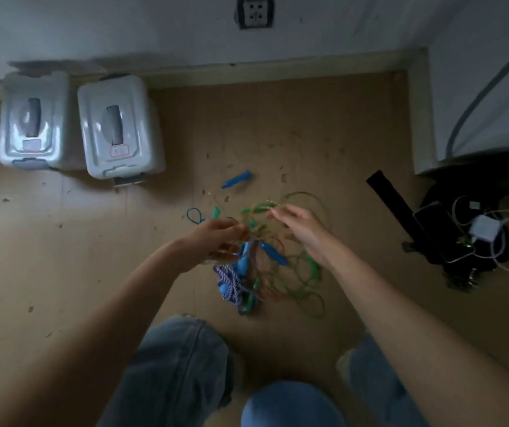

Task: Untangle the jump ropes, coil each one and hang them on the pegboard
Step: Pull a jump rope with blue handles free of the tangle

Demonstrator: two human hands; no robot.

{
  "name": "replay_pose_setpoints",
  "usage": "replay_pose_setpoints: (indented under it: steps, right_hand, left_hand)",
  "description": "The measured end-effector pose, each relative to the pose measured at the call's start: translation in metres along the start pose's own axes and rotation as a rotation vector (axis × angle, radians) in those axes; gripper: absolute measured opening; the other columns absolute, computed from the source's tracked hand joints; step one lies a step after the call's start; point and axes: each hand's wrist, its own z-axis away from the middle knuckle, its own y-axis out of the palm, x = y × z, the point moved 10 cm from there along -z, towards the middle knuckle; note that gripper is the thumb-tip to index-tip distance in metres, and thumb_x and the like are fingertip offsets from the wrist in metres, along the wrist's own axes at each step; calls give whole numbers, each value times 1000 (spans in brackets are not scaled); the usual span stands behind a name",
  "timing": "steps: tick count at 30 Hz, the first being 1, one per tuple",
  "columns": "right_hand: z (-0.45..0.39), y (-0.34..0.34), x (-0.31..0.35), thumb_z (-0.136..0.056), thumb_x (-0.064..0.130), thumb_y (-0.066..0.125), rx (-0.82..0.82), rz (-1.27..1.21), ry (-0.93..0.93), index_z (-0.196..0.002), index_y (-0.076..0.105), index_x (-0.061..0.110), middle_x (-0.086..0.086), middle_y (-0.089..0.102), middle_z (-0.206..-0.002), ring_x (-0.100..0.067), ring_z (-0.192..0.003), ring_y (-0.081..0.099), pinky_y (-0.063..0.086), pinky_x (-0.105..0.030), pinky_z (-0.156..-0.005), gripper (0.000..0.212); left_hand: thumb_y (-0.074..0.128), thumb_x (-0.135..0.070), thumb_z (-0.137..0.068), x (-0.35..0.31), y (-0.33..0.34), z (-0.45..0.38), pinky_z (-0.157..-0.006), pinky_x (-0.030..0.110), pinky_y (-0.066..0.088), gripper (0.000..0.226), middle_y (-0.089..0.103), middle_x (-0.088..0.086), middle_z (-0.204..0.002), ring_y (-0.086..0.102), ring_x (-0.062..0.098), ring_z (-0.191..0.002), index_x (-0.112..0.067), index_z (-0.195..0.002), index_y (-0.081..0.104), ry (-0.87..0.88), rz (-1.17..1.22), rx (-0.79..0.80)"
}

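Bins come first on the left: two pale plastic ones with lids and handles, the first bin (33, 124) against the wall and the second bin (120, 131) just beside it, both standing on the brown floor (324, 124). Above them, on the white wall, sits one socket (254, 12). Near the middle of the floor lies one blue handle (236, 179) apart from the rest, and a small blue loop (194, 215) shows just left of the hands. Two bare hands work over the tangle of jump ropes (265, 263), which hangs from them and trails onto the floor in front of the person's knees. The left hand (216, 238) is closed, pinching strands at the top of the tangle. The right hand (301, 226) has its fingers stretched out and loosely curled among thin green and yellowish cords; whether it grips any of them cannot be told through the blur. In the tangle at least three blue handles and about four green ones can be counted, along with one thicker blue-and-white braided rope (231, 285) and thin green loops (307, 291). On the right lies a black bag (462, 238) with one white charger (484, 228) and cables on it.
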Motion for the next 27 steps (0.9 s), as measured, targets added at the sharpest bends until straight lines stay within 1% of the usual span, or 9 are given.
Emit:
replay_pose_setpoints:
  steps: [3, 5, 8, 12, 14, 16, 19, 22, 27]
  right_hand:
    - [-45, 12, -16, -90, 9, 57, 153, 14, -25, -120, 55, 1, 0, 60, -97, -2, -78, 56, 42, -1, -57, 32]
    - [-67, 26, -23, -88, 0, 57, 274, -27, -24, -99, 59, 8, 0, 64, -77, -1, -57, 58, 46, -11, -53, 13]
    - [-97, 24, -32, -87, -2, 56, 236, 190, -59, -80, 50, 16, 0, 58, -59, -1, -31, 46, 30, -13, -31, 20]
    - [-114, 23, -32, -87, -9, 52, 308, 456, -129, -73, 48, 13, -9, 52, -67, -2, -34, 53, 39, -16, -34, 26]
    - [-107, 28, -36, -87, -10, 51, 454, 526, -74, -74, 49, 11, -10, 55, -68, -7, -44, 60, 44, -18, -41, 25]
    - [-96, 27, -32, -87, -10, 51, 527, 497, -14, -76, 48, 11, -8, 61, -67, -11, -50, 63, 47, -18, -43, 23]
    - [-85, -8, 4, -86, -8, 54, 272, 354, -118, -77, 52, 11, -5, 65, -60, -3, -36, 53, 35, -11, -32, 20]
    - [-55, -51, 41, -88, -2, 56, -14, 46, -297, -76, 55, 8, -1, 61, -43, -2, -26, 43, 27, -12, -26, 15]
    - [17, -66, 52, -99, 7, 35, -45, -567, -299, -64, 44, 6, -2, 55, -36, -12, -30, 54, 41, -18, -34, 36]
  left_hand:
    - [51, -14, -93, 11, -6, -49, -66, 20, 46, 15, 51, 6, -77, 50, 11, -68, -9, -82, 60, 39, -120, -9]
    - [55, -12, -90, 15, -12, -81, -57, 15, 46, 20, 54, 2, -64, 53, 2, -51, -10, -71, 59, 71, -142, -108]
    - [58, -12, -89, 25, -19, -120, -49, 15, 46, 25, 53, 3, -58, 48, -2, -33, -9, -65, 54, 90, -104, -279]
    - [56, -4, -88, 33, -19, -147, -40, 12, 46, 19, 57, 6, -71, 57, 2, -39, -11, -71, 53, 123, 52, -296]
    - [53, -10, -90, 18, -35, -142, -39, 11, 42, 21, 59, 2, -70, 57, 4, -51, -13, -70, 58, 241, 123, -415]
    - [47, -16, -94, 5, -52, -130, -35, 13, 33, 30, 57, 0, -60, 47, 5, -47, -12, -65, 57, 339, 369, -507]
    - [38, -19, -99, -17, -62, -92, -28, 10, 22, 41, 51, -2, -40, 35, 3, -26, -9, -60, 50, 437, 329, -550]
    - [37, -16, -98, -41, -75, -28, -25, 11, 28, 46, 43, -4, -26, 36, 3, -19, -8, -55, 48, 523, 51, -731]
    - [32, -7, -95, -39, -105, 64, -25, 10, 29, 35, 47, 3, -50, 39, 3, -21, -13, -60, 38, 528, 160, -887]
